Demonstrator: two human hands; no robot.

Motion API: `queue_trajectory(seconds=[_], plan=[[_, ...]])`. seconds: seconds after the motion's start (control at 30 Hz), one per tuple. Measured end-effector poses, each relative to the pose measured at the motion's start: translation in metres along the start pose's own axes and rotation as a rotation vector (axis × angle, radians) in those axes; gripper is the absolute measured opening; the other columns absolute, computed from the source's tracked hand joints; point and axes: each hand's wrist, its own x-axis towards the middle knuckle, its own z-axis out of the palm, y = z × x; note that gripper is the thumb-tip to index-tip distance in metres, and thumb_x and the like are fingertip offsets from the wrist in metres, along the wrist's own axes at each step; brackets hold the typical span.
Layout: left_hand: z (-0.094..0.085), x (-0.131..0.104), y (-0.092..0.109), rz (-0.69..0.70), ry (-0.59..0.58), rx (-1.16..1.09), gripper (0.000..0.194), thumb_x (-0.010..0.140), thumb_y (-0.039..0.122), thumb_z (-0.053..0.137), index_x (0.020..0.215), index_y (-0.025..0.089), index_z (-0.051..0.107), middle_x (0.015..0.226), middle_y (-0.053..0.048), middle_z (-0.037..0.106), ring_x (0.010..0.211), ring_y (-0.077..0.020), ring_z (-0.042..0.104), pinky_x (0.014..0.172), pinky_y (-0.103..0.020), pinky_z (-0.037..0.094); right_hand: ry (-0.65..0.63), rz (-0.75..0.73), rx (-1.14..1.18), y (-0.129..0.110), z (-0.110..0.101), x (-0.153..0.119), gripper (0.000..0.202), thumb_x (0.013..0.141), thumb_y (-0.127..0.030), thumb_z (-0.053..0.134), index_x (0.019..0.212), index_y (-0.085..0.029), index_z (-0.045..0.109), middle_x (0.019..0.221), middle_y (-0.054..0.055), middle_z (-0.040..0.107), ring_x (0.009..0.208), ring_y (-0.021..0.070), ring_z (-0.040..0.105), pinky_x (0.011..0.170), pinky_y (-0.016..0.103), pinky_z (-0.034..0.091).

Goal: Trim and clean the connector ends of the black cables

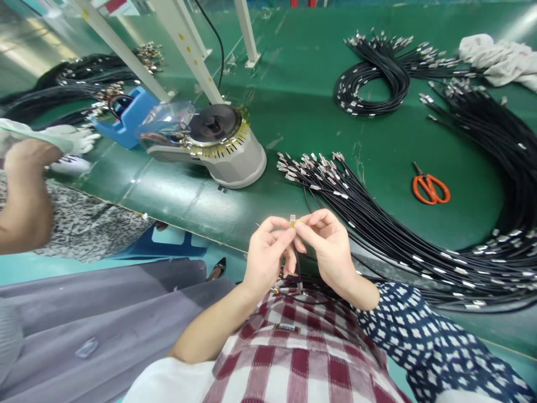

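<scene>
My left hand [267,254] and my right hand [333,249] meet in front of my apron, both closed in a pinch. Between their fingertips a small silvery cable connector [292,219] points up, with a bit of yellow at its base that looks like tape. Below the fingers, its black cable [298,270] hangs down toward my lap. Just beyond my hands, a thick bundle of black cables [377,215] with metal connector ends lies on the green table [289,120].
A grey round dispenser [241,162] with yellow strips around its rim stands ahead-left, beside a blue tape holder [130,120]. Orange-handled scissors [430,188], a coiled cable bundle [369,92] and a white cloth [499,59] lie right. A co-worker's gloved hand [71,140] is at left.
</scene>
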Motion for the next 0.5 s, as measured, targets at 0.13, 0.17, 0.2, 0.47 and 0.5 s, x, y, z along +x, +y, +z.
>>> queue_trajectory(seconds=[0.13,0.17,0.2,0.47,0.5], plan=[[0.002,-0.002,0.002,0.027,0.062,0.025,0.025,0.086,0.032,0.068,0.09,0.019,0.047,0.064,0.002,0.069,0.029,-0.008,0.051,0.026,-0.013,0.033,-0.035,0.021,-0.112,-0.003,-0.012,0.004,0.019,0.077,-0.028,0.078,0.086,-0.022,0.062,0.091,0.001,0.072,0.089,0.0148,0.065,0.083,0.029,0.049],[0.002,-0.002,0.003,0.025,0.064,0.033,0.025,0.086,0.033,0.068,0.091,0.019,0.047,0.065,0.002,0.069,0.029,-0.0079,0.051,0.026,-0.013,0.033,-0.058,0.027,-0.149,-0.005,-0.015,0.006,0.017,0.08,-0.031,0.075,0.09,-0.022,0.064,0.095,0.002,0.072,0.091,0.0154,0.065,0.086,0.03,0.049],[0.002,-0.002,0.003,0.021,0.061,0.043,0.025,0.086,0.033,0.068,0.091,0.019,0.047,0.065,0.001,0.069,0.029,-0.0078,0.051,0.026,-0.013,0.033,-0.081,0.02,-0.193,-0.008,-0.018,0.008,0.017,0.083,-0.035,0.071,0.094,-0.022,0.066,0.099,0.003,0.073,0.093,0.0158,0.065,0.087,0.031,0.049],[0.002,-0.003,0.007,-0.002,0.002,0.064,0.028,0.085,0.036,0.069,0.095,0.02,0.047,0.061,0.004,0.067,0.03,-0.0078,0.051,0.027,-0.014,0.034,-0.3,-0.144,-0.568,-0.035,-0.018,0.022,0.015,0.081,-0.035,0.073,0.08,-0.021,0.074,0.086,0.003,0.072,0.084,0.0191,0.064,0.077,0.032,0.048],[0.002,-0.003,0.007,-0.024,-0.002,0.055,0.031,0.084,0.036,0.071,0.095,0.02,0.047,0.06,0.005,0.066,0.03,-0.0082,0.051,0.027,-0.014,0.035,-0.299,-0.145,-0.581,-0.036,-0.017,0.022,0.014,0.08,-0.034,0.074,0.076,-0.021,0.074,0.083,0.003,0.071,0.082,0.0188,0.064,0.075,0.032,0.047]])
